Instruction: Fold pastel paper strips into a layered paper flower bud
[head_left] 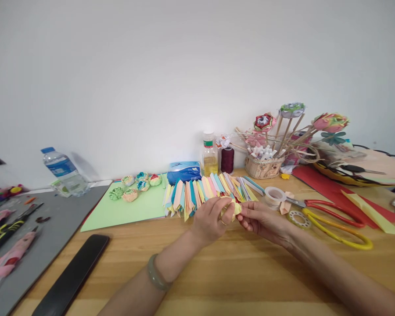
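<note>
My left hand, with a bangle on its wrist, is closed around a small yellow paper flower. The fingertips of my right hand pinch the flower's right side; my fingers cover much of it, with a bit of red showing near it. Just behind both hands lies a row of folded paper strips in yellow, pink, blue and white. Several finished small paper flowers rest on a light green sheet to the left. A roll of tape is close to my right hand.
Scissors with red and yellow handles lie at right by red paper. At the back stand a bottle of yellow liquid, dark thread and a basket of stemmed flowers. A black case lies front left.
</note>
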Tool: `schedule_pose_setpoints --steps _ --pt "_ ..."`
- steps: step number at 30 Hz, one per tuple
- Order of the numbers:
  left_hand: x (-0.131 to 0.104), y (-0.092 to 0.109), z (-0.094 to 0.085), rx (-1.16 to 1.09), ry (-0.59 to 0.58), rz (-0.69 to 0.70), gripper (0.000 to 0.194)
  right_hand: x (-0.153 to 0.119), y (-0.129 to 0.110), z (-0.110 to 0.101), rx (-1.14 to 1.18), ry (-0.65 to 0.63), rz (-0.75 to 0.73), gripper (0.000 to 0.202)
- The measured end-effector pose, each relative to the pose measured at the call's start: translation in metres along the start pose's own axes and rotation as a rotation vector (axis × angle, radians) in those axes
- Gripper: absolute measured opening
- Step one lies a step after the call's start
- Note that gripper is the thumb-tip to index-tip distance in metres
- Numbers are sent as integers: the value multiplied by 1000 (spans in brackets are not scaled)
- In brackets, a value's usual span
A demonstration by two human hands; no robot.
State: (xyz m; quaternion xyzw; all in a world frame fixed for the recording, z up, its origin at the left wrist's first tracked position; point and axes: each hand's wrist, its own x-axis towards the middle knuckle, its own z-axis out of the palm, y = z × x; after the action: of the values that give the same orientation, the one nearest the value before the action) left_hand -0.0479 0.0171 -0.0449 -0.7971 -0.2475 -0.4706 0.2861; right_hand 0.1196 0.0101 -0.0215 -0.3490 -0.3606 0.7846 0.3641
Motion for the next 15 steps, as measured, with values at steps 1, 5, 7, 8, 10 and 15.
schedule_pose_setpoints --steps 1,5,7,8,10,15 --pt "0 0 0 -3 0 4 24 0 0 -1 3 0 0 18" --pt "0 1 0 -12 -4 1 24 1 1 -3 20 -4 2 16" --pt "0 1 0 -14 -9 -17 24 0 1 -3 29 -6 5 14" --pt "1 1 -1 -15 -10 -26 24 0 1 -3 34 -6 5 14" --pt "2 0 -1 -19 -10 -41 25 0 0 -3 44 -4 3 15" --pt "4 -1 -2 -48 -14 -56 27 0 -1 -3 61 10 -1 10"
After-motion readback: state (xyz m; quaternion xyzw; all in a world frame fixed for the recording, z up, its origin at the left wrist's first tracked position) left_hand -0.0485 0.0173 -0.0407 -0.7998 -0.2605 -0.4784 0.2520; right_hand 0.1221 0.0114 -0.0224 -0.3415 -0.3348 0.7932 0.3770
